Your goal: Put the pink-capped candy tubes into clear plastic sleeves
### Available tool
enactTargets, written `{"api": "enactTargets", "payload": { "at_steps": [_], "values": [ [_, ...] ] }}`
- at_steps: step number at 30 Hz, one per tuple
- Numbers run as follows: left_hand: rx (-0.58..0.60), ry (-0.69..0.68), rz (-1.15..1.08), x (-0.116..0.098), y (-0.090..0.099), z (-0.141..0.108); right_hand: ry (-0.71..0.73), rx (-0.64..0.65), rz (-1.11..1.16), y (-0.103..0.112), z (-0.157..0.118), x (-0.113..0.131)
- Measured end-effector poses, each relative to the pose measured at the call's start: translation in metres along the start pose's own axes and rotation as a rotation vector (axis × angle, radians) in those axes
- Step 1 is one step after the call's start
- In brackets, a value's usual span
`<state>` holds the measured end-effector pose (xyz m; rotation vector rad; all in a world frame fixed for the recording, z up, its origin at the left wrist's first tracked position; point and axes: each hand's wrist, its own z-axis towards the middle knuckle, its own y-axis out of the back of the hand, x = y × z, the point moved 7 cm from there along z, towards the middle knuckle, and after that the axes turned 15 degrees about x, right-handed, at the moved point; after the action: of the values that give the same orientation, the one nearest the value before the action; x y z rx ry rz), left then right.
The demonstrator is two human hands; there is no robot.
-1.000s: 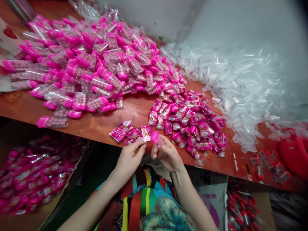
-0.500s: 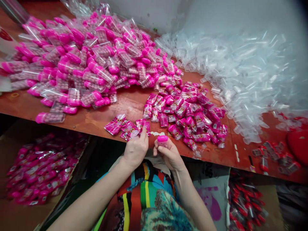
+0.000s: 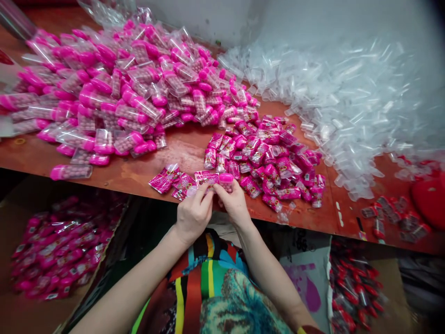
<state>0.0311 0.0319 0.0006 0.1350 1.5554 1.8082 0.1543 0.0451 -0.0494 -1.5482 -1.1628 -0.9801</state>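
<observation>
At the table's front edge my two hands meet, fingertips close together. My left hand (image 3: 195,214) is closed in a pinch at the lower edge of a flat pink printed wrapper (image 3: 206,176). Closed round a small clear candy container with a pink cap (image 3: 225,178) is my right hand (image 3: 234,204); the container's lower part is hidden by fingers. Left of the pinched wrapper lie more flat pink wrappers (image 3: 164,179). Beyond my right hand spreads a pile of pink-wrapped containers (image 3: 267,155).
A big heap of pink-capped containers (image 3: 114,93) covers the table's left. Empty clear containers (image 3: 333,106) are heaped at the right, with red-capped ones (image 3: 385,211) near the right front. Below the table stand a box of pink packs (image 3: 59,250) and a box of red-capped items (image 3: 356,287).
My right hand has moved up and left with the pink-capped container, so it now meets my left hand at the wrapper. The left hand has shifted only slightly.
</observation>
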Motion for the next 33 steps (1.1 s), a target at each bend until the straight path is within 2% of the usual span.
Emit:
{"api": "enactTargets", "payload": {
  "at_steps": [3, 6, 9, 11, 12, 17, 23, 27, 31, 33],
  "values": [
    [-0.053, 0.101, -0.186, 0.010, 0.007, -0.001, 0.035, -0.005, 0.008, 0.005, 0.004, 0.004],
    [-0.064, 0.348, -0.576, 0.034, 0.012, 0.001, 0.061, 0.095, 0.001, 0.008, 0.002, 0.012],
    [0.152, 0.502, -1.104, 0.040, -0.003, 0.007, 0.037, 0.272, 0.008, 0.001, -0.004, 0.013],
    [0.265, 0.579, -1.377, 0.036, -0.013, 0.007, 0.014, 0.323, 0.043, -0.003, -0.008, 0.010],
    [0.278, 0.623, -1.456, 0.035, -0.017, 0.005, 0.008, 0.315, 0.067, -0.004, -0.009, 0.007],
    [0.149, 0.776, -1.548, 0.038, -0.031, -0.007, -0.009, 0.194, 0.133, -0.006, -0.014, -0.002],
    [0.056, 0.834, -1.635, 0.033, -0.038, -0.010, 0.058, 0.124, 0.116, -0.006, -0.017, -0.001],
    [0.109, 0.849, -1.725, 0.026, -0.040, -0.008, 0.059, 0.097, 0.183, -0.004, -0.017, -0.009],
    [0.241, 0.762, -1.801, 0.018, -0.037, -0.006, 0.046, 0.088, 0.178, -0.003, -0.017, -0.009],
    [0.257, 0.739, -1.792, 0.019, -0.033, -0.005, 0.012, 0.117, 0.166, -0.005, -0.016, -0.008]
  ]
}}
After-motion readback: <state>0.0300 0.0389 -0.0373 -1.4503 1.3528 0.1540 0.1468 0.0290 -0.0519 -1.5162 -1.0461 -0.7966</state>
